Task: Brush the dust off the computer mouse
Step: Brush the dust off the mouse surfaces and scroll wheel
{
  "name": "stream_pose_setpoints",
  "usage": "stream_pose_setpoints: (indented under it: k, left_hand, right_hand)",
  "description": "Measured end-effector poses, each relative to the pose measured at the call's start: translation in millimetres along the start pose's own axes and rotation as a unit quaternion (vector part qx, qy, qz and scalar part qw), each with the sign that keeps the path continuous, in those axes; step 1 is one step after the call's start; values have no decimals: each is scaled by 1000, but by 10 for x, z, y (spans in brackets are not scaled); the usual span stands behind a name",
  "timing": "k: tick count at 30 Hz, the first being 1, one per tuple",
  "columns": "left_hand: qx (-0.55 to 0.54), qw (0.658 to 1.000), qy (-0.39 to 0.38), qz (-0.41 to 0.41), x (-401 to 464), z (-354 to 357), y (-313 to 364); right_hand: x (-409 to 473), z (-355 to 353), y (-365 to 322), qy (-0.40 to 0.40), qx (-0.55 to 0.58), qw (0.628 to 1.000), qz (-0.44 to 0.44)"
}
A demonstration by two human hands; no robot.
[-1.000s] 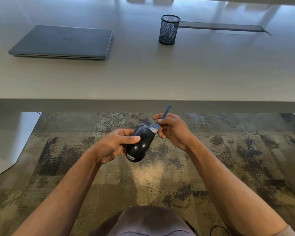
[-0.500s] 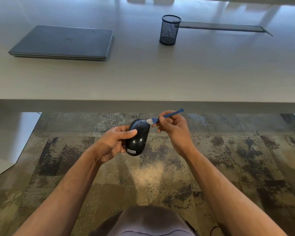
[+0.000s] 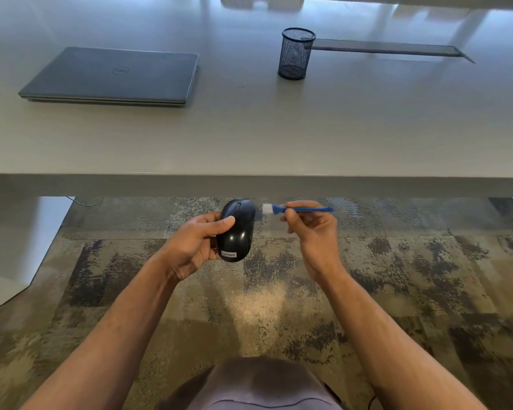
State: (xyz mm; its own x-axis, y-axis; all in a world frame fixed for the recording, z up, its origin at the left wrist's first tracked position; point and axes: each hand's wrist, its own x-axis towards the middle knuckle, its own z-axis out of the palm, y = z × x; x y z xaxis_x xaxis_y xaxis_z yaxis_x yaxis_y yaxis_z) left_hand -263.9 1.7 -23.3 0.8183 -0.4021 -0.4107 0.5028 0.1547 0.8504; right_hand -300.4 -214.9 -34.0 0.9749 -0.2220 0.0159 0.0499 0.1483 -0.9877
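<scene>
So the black Lenovo mouse point(image 3: 237, 230) is held in the air over the carpet point(image 3: 397, 276), just short of the desk edge point(image 3: 367, 184), long axis pointing away, wheel end far. Left hand point(image 3: 194, 247) wraps its left side, thumb on top. Right hand point(image 3: 314, 229) pinches the blue brush point(image 3: 296, 209), lying sideways, bristles facing the mouse with a small gap; half a second ago they touched it. Farther back on the desk: closed Dell laptop point(image 3: 113, 75) and mesh pen cup point(image 3: 296, 53).

The left hand point(image 3: 194, 247) hides the mouse's point(image 3: 237, 229) left side.
</scene>
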Motion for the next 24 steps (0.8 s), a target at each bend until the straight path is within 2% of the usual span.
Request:
stream_pose_setpoints:
  k: [2, 5, 12, 14, 17, 19, 24]
  left_hand:
    - [-2, 1000, -6, 2, 2, 18, 11]
    - [-7, 1000, 2, 8, 3, 15, 26]
    - [-23, 999, 32, 11, -14, -63, 22]
    - [-21, 999, 30, 11, -11, -54, 26]
    - [-12, 1000, 21, 7, 1, -1, 25]
    - [-8, 1000, 15, 3, 8, 31, 24]
    - [-7, 1000, 19, 5, 25, 47, 17]
  right_hand:
    - [16, 66, -40, 12, -29, 1000, -1]
    - [-64, 145, -5, -10, -43, 999, -3]
    - [-345, 19, 97, -138, -35, 990, 1]
    - [-303, -39, 61, -114, -32, 993, 8]
    - [-135, -73, -27, -17, -46, 999, -5]
    - [-52, -23, -78, 12, -51, 998, -19]
    - [-94, 108, -26, -27, -90, 995, -19]
